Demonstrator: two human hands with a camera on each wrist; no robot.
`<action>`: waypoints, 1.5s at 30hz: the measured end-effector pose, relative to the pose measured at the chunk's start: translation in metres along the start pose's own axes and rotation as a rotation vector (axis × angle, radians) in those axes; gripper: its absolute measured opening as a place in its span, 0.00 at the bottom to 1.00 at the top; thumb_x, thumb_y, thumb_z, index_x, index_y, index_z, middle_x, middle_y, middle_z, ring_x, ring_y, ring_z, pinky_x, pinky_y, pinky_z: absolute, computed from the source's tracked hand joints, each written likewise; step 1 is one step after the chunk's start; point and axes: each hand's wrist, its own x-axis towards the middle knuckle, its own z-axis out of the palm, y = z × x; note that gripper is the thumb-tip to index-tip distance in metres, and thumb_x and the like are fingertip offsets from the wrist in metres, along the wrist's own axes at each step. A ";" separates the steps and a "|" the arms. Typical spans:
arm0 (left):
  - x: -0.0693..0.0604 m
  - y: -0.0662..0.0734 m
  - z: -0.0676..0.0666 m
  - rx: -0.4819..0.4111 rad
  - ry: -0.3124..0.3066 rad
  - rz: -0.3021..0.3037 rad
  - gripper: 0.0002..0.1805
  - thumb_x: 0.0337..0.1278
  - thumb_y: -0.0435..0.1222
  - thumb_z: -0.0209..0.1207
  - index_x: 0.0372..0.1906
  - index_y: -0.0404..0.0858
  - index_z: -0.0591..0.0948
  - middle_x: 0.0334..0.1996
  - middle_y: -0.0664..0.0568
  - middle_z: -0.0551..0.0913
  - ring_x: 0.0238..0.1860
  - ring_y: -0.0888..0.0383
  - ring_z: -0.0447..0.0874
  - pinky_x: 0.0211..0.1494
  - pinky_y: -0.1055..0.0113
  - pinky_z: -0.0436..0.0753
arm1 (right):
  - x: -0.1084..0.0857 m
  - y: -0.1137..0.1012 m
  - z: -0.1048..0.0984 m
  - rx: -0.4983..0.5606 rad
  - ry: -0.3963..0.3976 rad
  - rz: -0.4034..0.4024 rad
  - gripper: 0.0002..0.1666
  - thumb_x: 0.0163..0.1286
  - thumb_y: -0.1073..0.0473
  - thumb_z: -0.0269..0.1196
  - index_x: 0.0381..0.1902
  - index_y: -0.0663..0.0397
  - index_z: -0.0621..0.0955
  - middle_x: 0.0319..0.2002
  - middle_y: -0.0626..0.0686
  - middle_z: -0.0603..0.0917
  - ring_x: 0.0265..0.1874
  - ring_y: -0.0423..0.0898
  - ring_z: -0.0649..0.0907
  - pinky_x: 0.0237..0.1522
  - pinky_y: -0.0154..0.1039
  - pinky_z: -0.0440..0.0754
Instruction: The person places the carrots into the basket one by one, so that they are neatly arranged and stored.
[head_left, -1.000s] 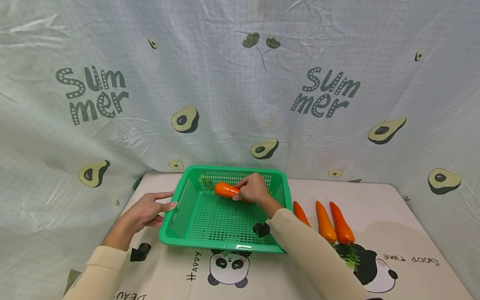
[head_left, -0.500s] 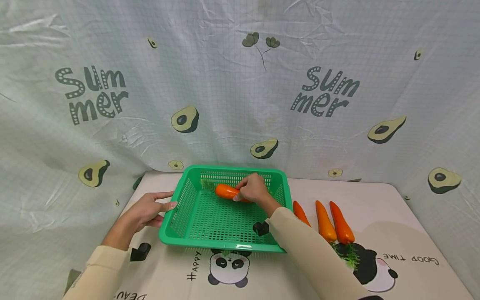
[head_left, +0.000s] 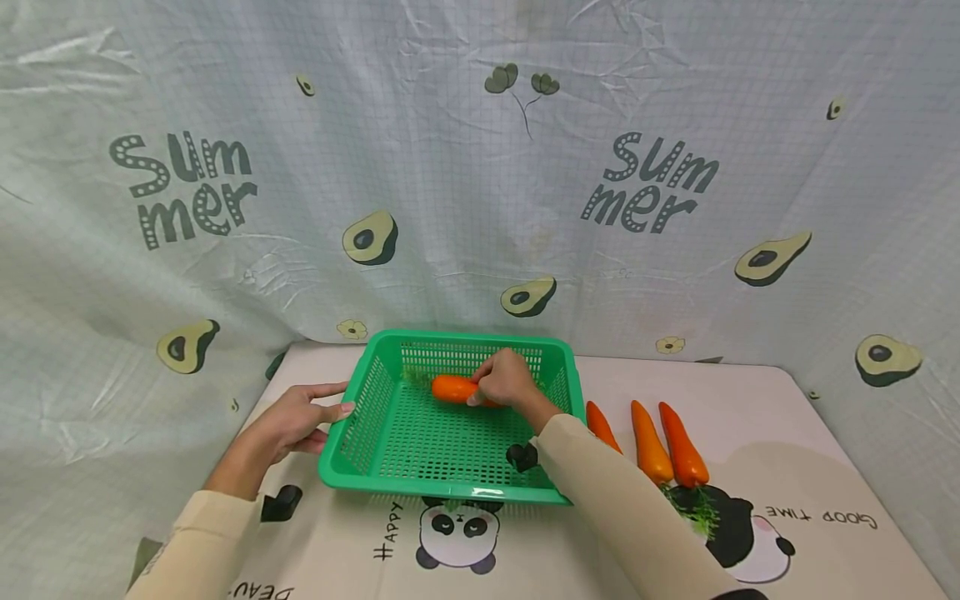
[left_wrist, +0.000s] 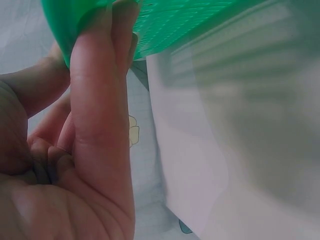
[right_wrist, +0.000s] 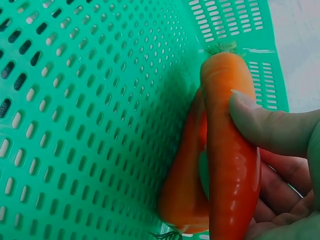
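A green basket [head_left: 450, 492] stands on the table, and my left hand [head_left: 294, 421] grips its left rim, thumb on top and fingers beneath. In the left wrist view the fingers of that hand [left_wrist: 100, 110] lie against the green plastic [left_wrist: 165, 25]. Inside the basket, near its back wall, my right hand [head_left: 508, 379] pinches an orange carrot [head_left: 452, 389], its leafy end pointing left. The right wrist view shows the thumb of my right hand [right_wrist: 275, 130] across this carrot [right_wrist: 230, 150], with another carrot [right_wrist: 182, 195] lying beside it on the basket floor.
Right of the basket, three carrots lie on the table: one partly behind my right sleeve [head_left: 602, 427], an orange one [head_left: 651, 446] and a redder one [head_left: 684, 450]. A patterned curtain [head_left: 465, 167] hangs behind the table [head_left: 750, 400].
The carrot in my right hand has sunk slightly toward the basket floor and turned to lie more level. My left hand has stayed on the rim.
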 end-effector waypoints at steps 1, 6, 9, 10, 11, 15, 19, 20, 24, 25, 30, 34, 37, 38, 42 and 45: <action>0.000 0.000 0.000 0.000 0.000 0.001 0.36 0.77 0.38 0.59 0.81 0.35 0.61 0.28 0.50 0.90 0.24 0.55 0.92 0.27 0.65 0.88 | 0.000 0.000 0.000 -0.003 -0.004 0.000 0.14 0.51 0.63 0.83 0.37 0.53 0.94 0.47 0.54 0.92 0.49 0.55 0.87 0.45 0.45 0.90; 0.001 -0.001 0.000 0.000 0.001 0.001 0.36 0.77 0.38 0.59 0.82 0.36 0.61 0.29 0.50 0.90 0.24 0.56 0.91 0.27 0.66 0.88 | -0.001 0.000 0.000 -0.014 -0.015 -0.006 0.14 0.51 0.63 0.83 0.38 0.52 0.94 0.48 0.54 0.92 0.50 0.55 0.87 0.44 0.45 0.90; 0.001 -0.002 0.000 0.001 0.003 -0.001 0.36 0.77 0.39 0.59 0.82 0.36 0.60 0.29 0.50 0.89 0.24 0.56 0.91 0.27 0.66 0.88 | -0.002 0.000 0.000 -0.024 -0.023 -0.016 0.14 0.51 0.63 0.82 0.38 0.52 0.94 0.49 0.55 0.92 0.50 0.55 0.87 0.43 0.45 0.90; 0.001 -0.002 0.000 0.002 0.003 -0.001 0.36 0.77 0.39 0.59 0.82 0.36 0.60 0.29 0.50 0.89 0.24 0.56 0.91 0.27 0.66 0.88 | -0.003 -0.001 0.000 -0.025 -0.024 -0.017 0.14 0.51 0.63 0.82 0.38 0.52 0.94 0.49 0.55 0.92 0.50 0.55 0.87 0.43 0.44 0.90; 0.001 -0.003 0.000 0.002 0.002 0.000 0.36 0.77 0.39 0.59 0.82 0.36 0.60 0.29 0.50 0.89 0.24 0.56 0.91 0.27 0.66 0.88 | -0.003 -0.001 0.000 -0.026 -0.024 -0.017 0.14 0.51 0.63 0.82 0.38 0.51 0.94 0.50 0.55 0.91 0.50 0.55 0.87 0.43 0.44 0.90; 0.000 -0.003 0.000 -0.002 0.000 0.002 0.36 0.77 0.38 0.59 0.82 0.36 0.60 0.28 0.50 0.89 0.24 0.56 0.91 0.27 0.66 0.88 | -0.004 -0.001 0.000 -0.029 -0.025 -0.007 0.15 0.51 0.63 0.83 0.39 0.51 0.94 0.50 0.55 0.91 0.49 0.55 0.87 0.43 0.44 0.90; 0.001 -0.003 0.001 -0.005 -0.002 0.001 0.36 0.77 0.38 0.58 0.82 0.35 0.60 0.28 0.51 0.89 0.24 0.56 0.91 0.26 0.66 0.88 | -0.004 0.000 0.000 -0.041 -0.024 -0.013 0.16 0.51 0.62 0.83 0.40 0.53 0.93 0.48 0.55 0.92 0.44 0.53 0.88 0.41 0.43 0.90; 0.001 -0.003 0.001 -0.005 -0.001 0.001 0.36 0.77 0.38 0.59 0.82 0.35 0.60 0.28 0.51 0.89 0.24 0.56 0.91 0.26 0.66 0.88 | -0.004 0.000 0.001 -0.044 -0.022 -0.015 0.16 0.51 0.61 0.84 0.40 0.53 0.93 0.47 0.55 0.92 0.43 0.52 0.88 0.41 0.43 0.89; 0.001 -0.003 0.000 -0.006 -0.002 0.000 0.36 0.77 0.38 0.59 0.82 0.36 0.60 0.28 0.51 0.89 0.24 0.56 0.91 0.27 0.65 0.88 | -0.004 0.001 0.001 -0.054 -0.017 -0.030 0.18 0.51 0.60 0.84 0.41 0.55 0.93 0.47 0.55 0.91 0.41 0.51 0.87 0.40 0.42 0.89; 0.001 -0.003 0.000 -0.007 -0.002 0.000 0.36 0.77 0.38 0.59 0.82 0.36 0.60 0.28 0.51 0.89 0.24 0.55 0.91 0.27 0.65 0.88 | -0.005 0.001 0.001 -0.059 -0.015 -0.035 0.18 0.51 0.60 0.84 0.41 0.55 0.93 0.47 0.55 0.91 0.41 0.51 0.87 0.40 0.42 0.89; 0.001 -0.003 0.000 -0.010 -0.001 -0.001 0.36 0.77 0.39 0.59 0.82 0.36 0.60 0.28 0.51 0.90 0.25 0.55 0.92 0.28 0.65 0.89 | -0.006 0.000 0.002 -0.097 0.001 -0.066 0.18 0.51 0.60 0.84 0.41 0.56 0.92 0.44 0.55 0.92 0.38 0.51 0.87 0.40 0.43 0.89; 0.001 -0.003 -0.001 -0.015 -0.004 -0.001 0.36 0.77 0.39 0.59 0.82 0.35 0.61 0.29 0.50 0.90 0.25 0.55 0.92 0.28 0.64 0.89 | -0.006 0.000 0.002 -0.117 0.011 -0.071 0.19 0.50 0.60 0.84 0.41 0.56 0.92 0.43 0.55 0.92 0.39 0.51 0.87 0.41 0.44 0.89; 0.001 -0.003 -0.001 -0.016 -0.006 0.001 0.36 0.76 0.39 0.59 0.82 0.35 0.61 0.29 0.50 0.90 0.25 0.55 0.92 0.28 0.64 0.89 | -0.006 0.000 0.001 -0.122 0.008 -0.070 0.19 0.50 0.59 0.84 0.41 0.56 0.92 0.43 0.55 0.92 0.40 0.52 0.87 0.43 0.45 0.89; 0.001 -0.003 -0.001 -0.016 -0.006 0.002 0.36 0.76 0.38 0.59 0.82 0.35 0.61 0.29 0.50 0.90 0.25 0.55 0.92 0.28 0.64 0.89 | -0.005 0.000 0.001 -0.124 0.004 -0.069 0.19 0.51 0.59 0.84 0.41 0.56 0.92 0.44 0.55 0.92 0.41 0.52 0.87 0.43 0.45 0.89; 0.001 -0.003 -0.001 -0.017 -0.007 0.004 0.36 0.76 0.38 0.59 0.82 0.35 0.61 0.29 0.50 0.90 0.25 0.55 0.92 0.28 0.64 0.89 | -0.004 0.002 0.002 -0.128 -0.011 -0.072 0.21 0.50 0.58 0.85 0.43 0.56 0.92 0.46 0.55 0.92 0.43 0.52 0.87 0.45 0.46 0.89; 0.002 -0.003 -0.001 -0.017 -0.007 0.006 0.36 0.77 0.38 0.59 0.82 0.35 0.61 0.29 0.50 0.90 0.25 0.54 0.92 0.28 0.64 0.89 | -0.003 0.004 0.002 -0.139 -0.018 -0.085 0.22 0.50 0.58 0.85 0.44 0.57 0.92 0.47 0.55 0.91 0.44 0.52 0.87 0.46 0.46 0.89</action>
